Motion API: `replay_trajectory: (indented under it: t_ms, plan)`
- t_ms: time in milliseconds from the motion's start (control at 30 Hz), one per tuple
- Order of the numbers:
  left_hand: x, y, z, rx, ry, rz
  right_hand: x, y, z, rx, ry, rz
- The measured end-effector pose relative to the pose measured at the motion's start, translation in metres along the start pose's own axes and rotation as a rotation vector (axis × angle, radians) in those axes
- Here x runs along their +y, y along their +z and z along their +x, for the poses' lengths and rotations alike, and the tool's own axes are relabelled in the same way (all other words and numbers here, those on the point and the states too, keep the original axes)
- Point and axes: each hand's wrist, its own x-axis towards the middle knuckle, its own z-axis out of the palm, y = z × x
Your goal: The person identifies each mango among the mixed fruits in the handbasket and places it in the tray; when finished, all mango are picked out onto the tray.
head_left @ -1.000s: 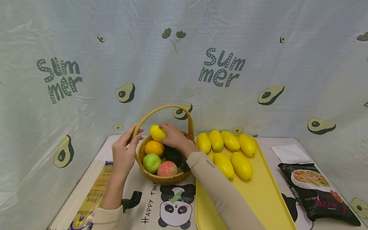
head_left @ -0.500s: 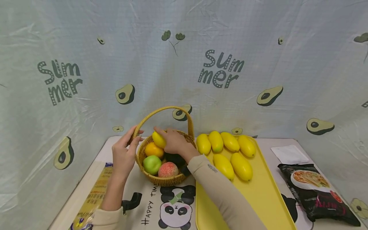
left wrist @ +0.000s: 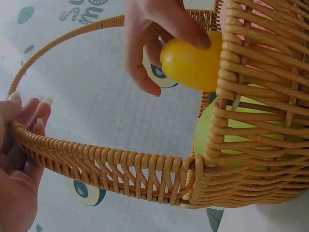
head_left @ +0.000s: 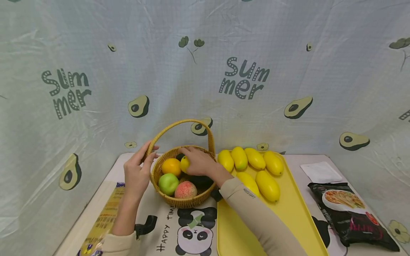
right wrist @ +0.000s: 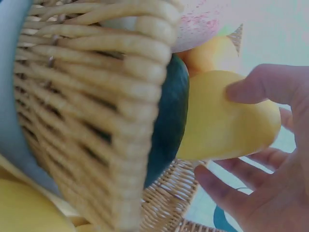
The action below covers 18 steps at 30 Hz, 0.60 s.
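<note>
A wicker basket (head_left: 184,203) stands in the middle. My left hand (head_left: 137,169) holds the left side of its arched handle (left wrist: 96,153), thumb and fingers about the wicker. Inside the basket, my right hand (head_left: 200,161) grips a yellow mango (right wrist: 227,118), with the thumb on one side and fingers on the other. In the head view only the mango's left end shows past the hand. Around it lie an orange (head_left: 171,166), a green apple (head_left: 168,184), a peach (head_left: 185,190) and a smooth dark green fruit (right wrist: 169,116), partly hidden.
Right of the basket lies a yellow tray (head_left: 288,220) bearing several mangoes (head_left: 268,186). Beyond it are a black food packet (head_left: 352,217) and a white packet (head_left: 321,172). A long yellow package (head_left: 104,217) lies by the left forearm. A printed curtain (head_left: 243,117) hangs behind.
My right hand has lowered the mango from above the orange into the basket, shifting it right. The left hand keeps its hold on the handle.
</note>
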Motion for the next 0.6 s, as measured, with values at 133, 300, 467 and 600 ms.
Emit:
replay_trajectory:
  t_ms: [133,300,467,600]
  plan:
    - [-0.001,0.000,-0.002,0.006,0.002,0.006,0.002,-0.004,-0.011,0.019,-0.006,0.020]
    - [-0.001,0.001,-0.001,0.005,0.014,0.009,0.010,-0.014,-0.026,0.072,-0.028,0.081]
    - [-0.001,0.002,0.000,0.004,0.023,-0.001,0.018,-0.022,-0.046,0.140,-0.036,0.138]
    - [-0.001,0.002,0.000,0.003,0.016,-0.006,0.027,-0.023,-0.064,0.194,-0.032,0.152]
